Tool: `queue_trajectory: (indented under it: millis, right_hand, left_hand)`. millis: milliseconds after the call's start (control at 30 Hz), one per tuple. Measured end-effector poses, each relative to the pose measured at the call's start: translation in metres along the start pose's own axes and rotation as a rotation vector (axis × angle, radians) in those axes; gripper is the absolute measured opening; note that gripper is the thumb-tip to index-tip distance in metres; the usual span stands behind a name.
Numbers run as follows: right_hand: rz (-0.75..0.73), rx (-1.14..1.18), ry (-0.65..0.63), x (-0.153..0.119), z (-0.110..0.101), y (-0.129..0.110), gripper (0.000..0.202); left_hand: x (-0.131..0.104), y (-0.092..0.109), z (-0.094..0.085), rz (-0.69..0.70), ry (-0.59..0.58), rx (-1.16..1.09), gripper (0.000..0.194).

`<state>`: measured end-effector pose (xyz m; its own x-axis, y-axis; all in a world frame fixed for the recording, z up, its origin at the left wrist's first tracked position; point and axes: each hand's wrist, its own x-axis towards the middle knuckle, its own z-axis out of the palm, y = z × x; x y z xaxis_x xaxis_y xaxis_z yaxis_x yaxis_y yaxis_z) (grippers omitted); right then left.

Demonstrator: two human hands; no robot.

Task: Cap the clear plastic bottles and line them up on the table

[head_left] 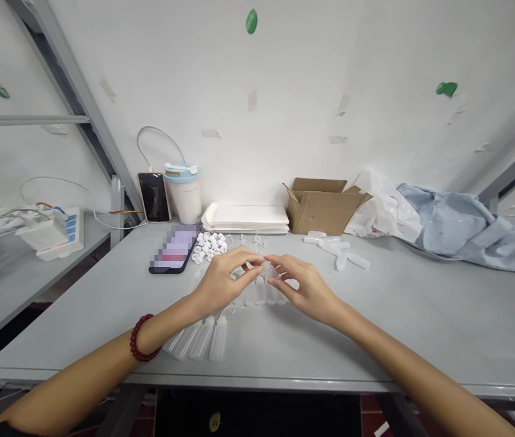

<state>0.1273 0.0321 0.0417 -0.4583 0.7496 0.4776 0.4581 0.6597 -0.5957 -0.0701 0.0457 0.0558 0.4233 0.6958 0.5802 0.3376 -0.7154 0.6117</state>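
Observation:
Above the middle of the grey table, a small translucent plastic bottle (269, 271) is between my two hands. My left hand (228, 273) pinches one end with thumb and fingertips. The other side is gripped by the thumb and fingers of my right hand (305, 285). The fingers partly hide it. Below my hands lies a row of similar translucent bottles (257, 294), partly covered. Several more bottles (202, 338) lie side by side near my left forearm. White caps (209, 246) are heaped beyond my left hand, and small translucent fittings (250, 241) lie beside them.
Left of the caps lies a phone (174, 249); another phone (154, 197) leans by a lidded cup (185, 194). White trays (245, 218) and an open cardboard box (323, 209) stand at the back. Loose bottles (336, 247), a plastic bag (382, 203) and blue cloth (457, 224) are to the right.

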Motion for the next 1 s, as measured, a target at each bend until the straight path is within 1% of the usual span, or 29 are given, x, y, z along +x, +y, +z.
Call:
queue_trajectory:
  millis: [100, 167, 233, 300, 367, 433, 567, 667, 733, 867, 933, 1000]
  right_hand:
    - [0.062, 0.086, 0.011, 0.0, 0.001, -0.001, 0.033]
    - [0.105, 0.144, 0.021, 0.001, 0.003, -0.002, 0.032]
    - [0.153, 0.204, 0.032, 0.0, 0.004, -0.004, 0.032]
    - [0.191, 0.258, 0.049, 0.0, 0.004, -0.005, 0.032]
    - [0.209, 0.293, 0.067, 0.0, 0.005, -0.006, 0.033]
    - [0.209, 0.298, 0.08, 0.0, 0.004, -0.007, 0.032]
    - [0.18, 0.262, 0.112, 0.0, 0.003, -0.007, 0.03]
    - [0.161, 0.23, 0.133, -0.001, 0.003, -0.008, 0.027]
    - [0.149, 0.199, 0.141, -0.002, 0.003, -0.009, 0.024]
    - [0.146, 0.194, 0.13, -0.004, 0.004, -0.012, 0.022]
    - [0.184, 0.265, 0.124, -0.003, 0.003, -0.015, 0.024]
    - [0.272, 0.4, 0.103, -0.002, 0.001, -0.018, 0.027]
  left_hand:
    - [-0.003, -0.005, 0.002, 0.242, 0.025, 0.162, 0.018]
    - [-0.005, -0.008, 0.002, 0.39, 0.021, 0.294, 0.024]
    - [-0.005, -0.009, 0.001, 0.477, 0.006, 0.399, 0.028]
    - [-0.006, -0.009, -0.001, 0.522, -0.007, 0.448, 0.031]
    - [-0.005, -0.007, -0.002, 0.551, -0.024, 0.452, 0.032]
    - [-0.005, -0.004, -0.003, 0.55, -0.023, 0.401, 0.03]
    - [-0.002, 0.001, -0.002, 0.428, 0.04, 0.221, 0.021]
    - [-0.002, 0.002, -0.001, 0.366, 0.118, 0.22, 0.018]
    - [-0.002, 0.001, 0.0, 0.399, 0.145, 0.289, 0.019]
    - [-0.004, 0.0, -0.001, 0.544, 0.085, 0.429, 0.026]
    - [-0.004, 0.001, -0.002, 0.571, 0.064, 0.472, 0.029]
    - [-0.004, 0.003, -0.003, 0.569, 0.056, 0.488, 0.03]
